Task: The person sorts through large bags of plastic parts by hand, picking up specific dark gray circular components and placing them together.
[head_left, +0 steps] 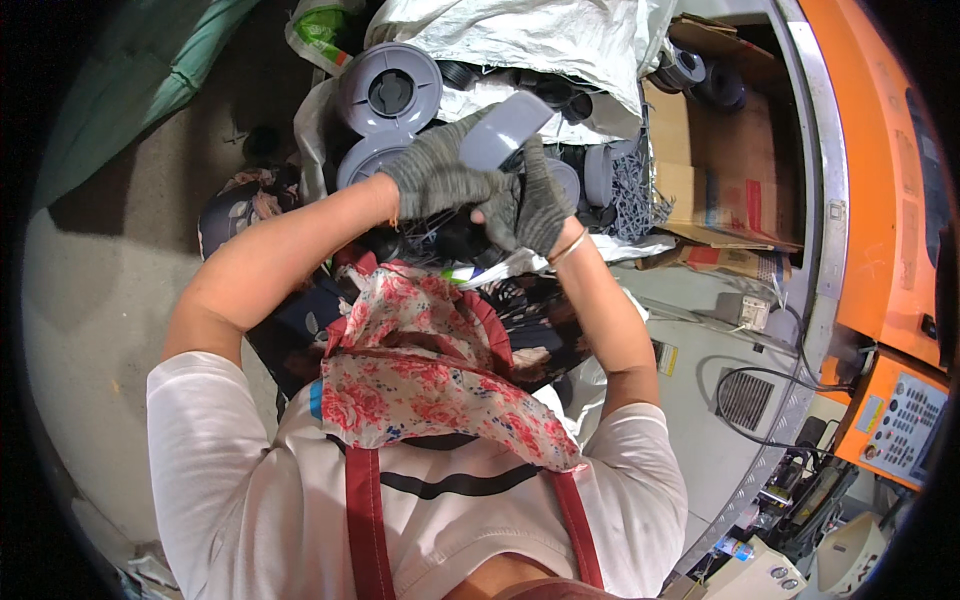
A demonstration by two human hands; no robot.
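At the left, the open white sack (pixel 540 40) carries a big disc (pixel 390 92), grey with a dark hub, and below it a second disc (pixel 362 157), partly covered by the left hand (pixel 440 168). This gloved hand is bent closed around the lower left side of a grey part (pixel 508 130), smooth and curved, which is lifted above the sack's contents. The gloved right hand (pixel 540 208) is half curled just beside it, with a finger up against the part; whether it also grips, I cannot tell.

The work on this part seems to be unfinished, because it is not laid down. Several others lie loose around; which are done and which are left, the view does not show.

Right of the hands, the sack contains an upright grey piece (pixel 598 175) and a tangle of thin strips (pixel 636 190). Farther right is a cardboard box (pixel 672 125), with dark round pieces (pixel 722 88) at its upper left corner.
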